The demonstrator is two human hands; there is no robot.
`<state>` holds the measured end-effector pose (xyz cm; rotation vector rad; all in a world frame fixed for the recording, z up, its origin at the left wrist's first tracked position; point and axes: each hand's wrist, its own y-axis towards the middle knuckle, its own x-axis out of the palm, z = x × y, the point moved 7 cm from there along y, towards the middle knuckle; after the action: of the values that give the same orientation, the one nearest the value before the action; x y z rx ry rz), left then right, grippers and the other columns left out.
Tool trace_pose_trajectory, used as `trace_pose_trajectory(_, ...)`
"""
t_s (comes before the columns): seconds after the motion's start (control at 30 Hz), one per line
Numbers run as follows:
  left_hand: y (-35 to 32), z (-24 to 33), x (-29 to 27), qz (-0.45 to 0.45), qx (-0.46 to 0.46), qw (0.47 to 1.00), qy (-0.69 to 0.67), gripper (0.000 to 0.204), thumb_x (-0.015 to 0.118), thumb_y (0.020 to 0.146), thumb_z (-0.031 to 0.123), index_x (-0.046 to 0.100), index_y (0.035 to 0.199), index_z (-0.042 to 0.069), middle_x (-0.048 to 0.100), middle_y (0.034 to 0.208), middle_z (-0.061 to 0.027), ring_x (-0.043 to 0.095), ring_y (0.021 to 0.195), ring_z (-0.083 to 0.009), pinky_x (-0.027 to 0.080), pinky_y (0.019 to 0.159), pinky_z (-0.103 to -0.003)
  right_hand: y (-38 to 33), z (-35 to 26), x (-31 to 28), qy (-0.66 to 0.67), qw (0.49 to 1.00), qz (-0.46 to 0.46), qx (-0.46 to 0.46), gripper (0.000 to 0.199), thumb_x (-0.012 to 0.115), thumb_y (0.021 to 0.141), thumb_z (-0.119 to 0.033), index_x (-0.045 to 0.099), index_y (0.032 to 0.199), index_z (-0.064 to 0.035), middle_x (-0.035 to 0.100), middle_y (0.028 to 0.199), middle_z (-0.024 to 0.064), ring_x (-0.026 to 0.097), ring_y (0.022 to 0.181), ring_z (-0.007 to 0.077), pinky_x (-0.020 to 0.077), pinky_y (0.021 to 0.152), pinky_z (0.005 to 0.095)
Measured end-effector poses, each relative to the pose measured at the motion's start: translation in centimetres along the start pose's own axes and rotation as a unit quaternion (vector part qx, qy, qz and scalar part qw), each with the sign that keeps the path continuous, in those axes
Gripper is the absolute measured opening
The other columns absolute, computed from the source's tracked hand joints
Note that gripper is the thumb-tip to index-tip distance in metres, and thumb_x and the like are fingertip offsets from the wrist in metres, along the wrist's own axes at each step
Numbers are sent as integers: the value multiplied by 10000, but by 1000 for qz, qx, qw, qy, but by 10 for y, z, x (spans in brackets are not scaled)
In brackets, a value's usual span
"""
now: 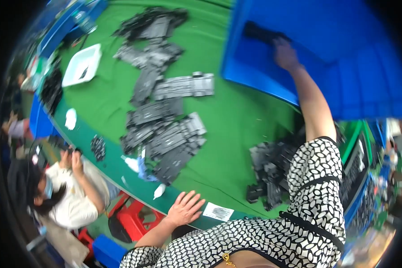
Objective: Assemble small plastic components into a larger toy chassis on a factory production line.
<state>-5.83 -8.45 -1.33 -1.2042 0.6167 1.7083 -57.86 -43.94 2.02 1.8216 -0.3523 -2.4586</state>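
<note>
My right arm stretches far out into a large blue crate (263, 82). There my right hand (286, 54) grips one end of a dark, elongated plastic part (260, 33), blurred by motion. My left hand (186, 208) lies flat on the table's near edge, fingers spread, holding nothing. A white printed label sheet (218, 211) lies just right of it, and a small white bottle-like item (159, 191) is a little beyond it. Grey-black moulded plastic parts (165, 147) lie in overlapping stacks across the green cloth.
Under my right arm lies a heap of smaller black parts (272, 169). A white tray (82, 65) stands far left. A co-worker (76, 196) sits at the left near a red stool (131, 219), both hands raised to a small dark piece. A green crate (353, 140) stands at right.
</note>
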Motion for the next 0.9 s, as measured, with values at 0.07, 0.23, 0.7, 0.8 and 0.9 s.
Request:
trace_pose_trajectory(0.07, 0, -1, -2, 12, 5, 1000, -17, 516, 641, 820, 395, 553, 1288, 197, 493, 1322, -59, 398, 1291, -263, 279, 1086, -465, 22, 2, 15, -2, 999, -16, 30, 345, 430, 883, -120, 576, 1194, -86, 556, 1254, 160, 511, 1201, 309, 440, 962, 460)
trace_pose_trajectory(0.23, -4, -1, 2, 34, 10, 998, -57, 540, 597, 866, 381, 490, 1353, 172, 466, 1375, -59, 348, 1354, -243, 211, 1135, -435, 11, 38, 66, -10, 985, -106, 136, 573, 427, 915, -208, 280, 1467, -236, 339, 1484, 85, 314, 1372, 283, 304, 1021, 646)
trace_pose_trajectory(0.7, 7, -4, 14, 20, 25, 999, 0, 508, 641, 818, 374, 541, 1277, 180, 446, 1355, -82, 331, 1334, -296, 235, 1101, -503, -167, 135, 9, 236, 943, -234, -27, 457, 528, 784, -51, 603, 1207, -208, 578, 1253, 145, 567, 1119, 355, 420, 1001, 392)
trace_pose_trajectory(0.8, 3, -1, 9, 20, 22, 999, 14, 531, 651, 807, 375, 531, 1284, 174, 436, 1360, -88, 318, 1340, -299, 233, 1102, -502, -187, 110, -30, 304, 903, -303, -6, 337, 555, 840, -79, 634, 1155, -165, 642, 1168, 109, 593, 1095, 293, 447, 949, 354)
trace_pose_trajectory(0.9, -2, 2, 8, 17, 16, 1000, 15, 538, 657, 802, 369, 527, 1286, 171, 430, 1363, -92, 315, 1340, -300, 235, 1105, -503, -184, 82, -50, 267, 907, -325, -10, 268, 577, 861, -116, 655, 1116, -146, 656, 1130, 114, 615, 1041, 301, 476, 899, 359)
